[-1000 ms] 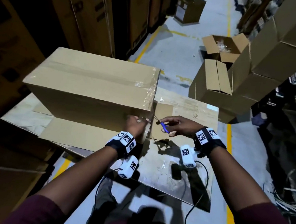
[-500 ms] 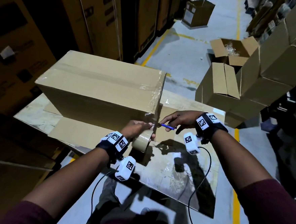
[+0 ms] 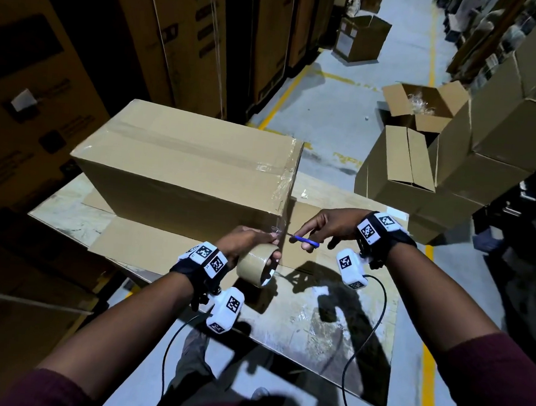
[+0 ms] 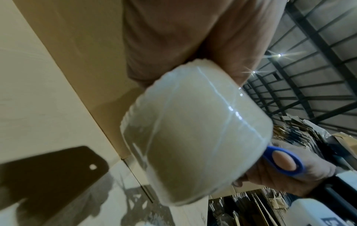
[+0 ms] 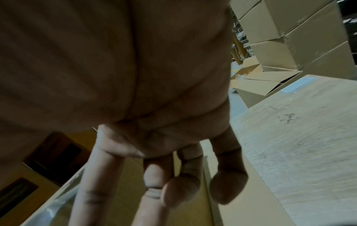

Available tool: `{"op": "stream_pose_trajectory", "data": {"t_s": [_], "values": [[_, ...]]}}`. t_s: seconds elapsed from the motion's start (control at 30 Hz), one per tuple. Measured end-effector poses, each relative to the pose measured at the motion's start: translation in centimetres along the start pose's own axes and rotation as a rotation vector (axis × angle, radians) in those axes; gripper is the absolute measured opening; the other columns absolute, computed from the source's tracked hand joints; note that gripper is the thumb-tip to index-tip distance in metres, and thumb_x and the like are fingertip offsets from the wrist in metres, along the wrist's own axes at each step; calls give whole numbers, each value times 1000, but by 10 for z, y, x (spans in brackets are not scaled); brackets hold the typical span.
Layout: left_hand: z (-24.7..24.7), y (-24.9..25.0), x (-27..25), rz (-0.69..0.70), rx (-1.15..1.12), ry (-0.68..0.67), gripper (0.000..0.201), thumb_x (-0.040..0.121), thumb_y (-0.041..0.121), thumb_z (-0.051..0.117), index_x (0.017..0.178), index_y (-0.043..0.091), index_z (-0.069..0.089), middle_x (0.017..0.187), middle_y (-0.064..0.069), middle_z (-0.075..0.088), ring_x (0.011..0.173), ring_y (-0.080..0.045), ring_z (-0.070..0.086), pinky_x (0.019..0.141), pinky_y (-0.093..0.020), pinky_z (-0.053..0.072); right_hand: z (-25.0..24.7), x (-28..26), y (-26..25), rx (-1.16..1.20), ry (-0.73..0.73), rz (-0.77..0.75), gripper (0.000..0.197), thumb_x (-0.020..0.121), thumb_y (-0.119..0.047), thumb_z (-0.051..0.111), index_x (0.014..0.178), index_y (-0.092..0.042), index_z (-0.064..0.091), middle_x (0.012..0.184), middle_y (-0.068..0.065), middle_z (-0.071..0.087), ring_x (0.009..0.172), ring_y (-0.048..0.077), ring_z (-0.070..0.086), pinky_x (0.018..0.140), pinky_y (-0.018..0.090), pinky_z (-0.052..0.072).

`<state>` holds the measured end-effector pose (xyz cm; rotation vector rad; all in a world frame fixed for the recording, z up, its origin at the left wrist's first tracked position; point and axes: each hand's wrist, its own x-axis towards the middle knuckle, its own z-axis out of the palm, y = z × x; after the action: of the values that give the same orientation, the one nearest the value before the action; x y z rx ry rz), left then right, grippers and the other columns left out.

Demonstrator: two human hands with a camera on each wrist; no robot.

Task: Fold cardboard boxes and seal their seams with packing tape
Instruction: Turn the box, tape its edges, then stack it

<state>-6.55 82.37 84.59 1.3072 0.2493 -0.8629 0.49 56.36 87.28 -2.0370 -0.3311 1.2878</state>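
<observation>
L hand [image 3: 245, 242] grips tape roll [image 3: 257, 267]; R hand [image 3: 328, 224] holds scissors [image 3: 305, 242], blades hidden

I count one sealed cardboard box [image 3: 180, 171] on the tabletop [image 3: 331, 327]. I count one roll of packing tape [image 3: 257, 267] and one pair of blue-handled scissors [image 3: 305, 242]. Hands in view: two, the left hand [image 3: 241, 242] and the right hand [image 3: 331, 226]. On the floor to the right I count two open boxes [image 3: 421, 107] (the stacks behind them are too crowded to tally).
</observation>
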Motion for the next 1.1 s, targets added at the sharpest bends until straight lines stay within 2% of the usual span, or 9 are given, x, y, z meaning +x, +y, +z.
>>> {"op": "stream_pose_trajectory", "data": {"t_s": [0.07,0.1,0.2,0.27,0.37,0.47,0.73,0.9,1.1], "values": [[-2,0,0,-11,15,-20,16,95,20,68,98,4,64,89,-23,68,64,-26,62,60,-32,54,1,4,1,-30,-9,17,75,54,-65,89,121,-35,74,95,-2,71,93,11,48,60,20,35],[-2,1,-1,-14,28,-24,16,95,20,67,99,4,64,89,-23,68,64,-26,62,60,-32,55,1,5,0,-33,-6,22,72,56,-65,88,120,-36,75,95,-3,71,93,11,47,59,20,35],[-1,3,-4,-11,51,-11,15,96,18,64,99,3,64,89,-25,68,60,-26,62,59,-31,55,2,11,-7,-7,16,31,35,77,-46,82,111,-40,78,91,-5,72,90,10,48,62,24,32],[0,4,-5,-29,60,-11,15,97,18,63,100,3,63,89,-25,68,58,-26,62,58,-31,55,4,16,-17,-19,49,44,24,82,-38,81,106,-41,79,89,-6,73,86,9,49,63,25,31],[-2,3,-5,-60,98,-5,17,96,19,64,103,3,62,89,-23,69,60,-26,63,60,-31,56,10,22,-23,-34,35,50,38,72,-47,84,109,-38,79,91,-6,73,87,9,49,64,27,31],[-2,3,-3,-87,128,19,22,94,21,66,107,3,62,90,-21,70,63,-26,65,61,-32,55,16,20,-13,-43,44,67,30,80,-42,83,110,-39,78,89,-7,73,87,11,46,63,28,30],[-2,8,-3,-58,220,26,14,97,20,62,101,7,64,77,-11,71,57,-20,64,52,-27,53,31,-7,30,-43,116,91,33,78,-49,83,110,-42,78,86,-12,71,85,9,47,65,27,32],[-6,9,-3,-15,265,27,16,95,22,65,101,7,66,85,-14,72,69,-24,67,59,-30,55,19,-4,5,-11,143,11,31,80,-45,83,110,-41,78,86,-10,73,88,10,48,65,27,32],[-2,9,-9,-16,206,25,11,97,16,63,98,5,66,82,-17,70,63,-24,64,56,-29,56,16,18,-24,-138,138,24,30,75,-46,85,104,-42,80,85,-15,68,85,13,45,66,29,34]]}}
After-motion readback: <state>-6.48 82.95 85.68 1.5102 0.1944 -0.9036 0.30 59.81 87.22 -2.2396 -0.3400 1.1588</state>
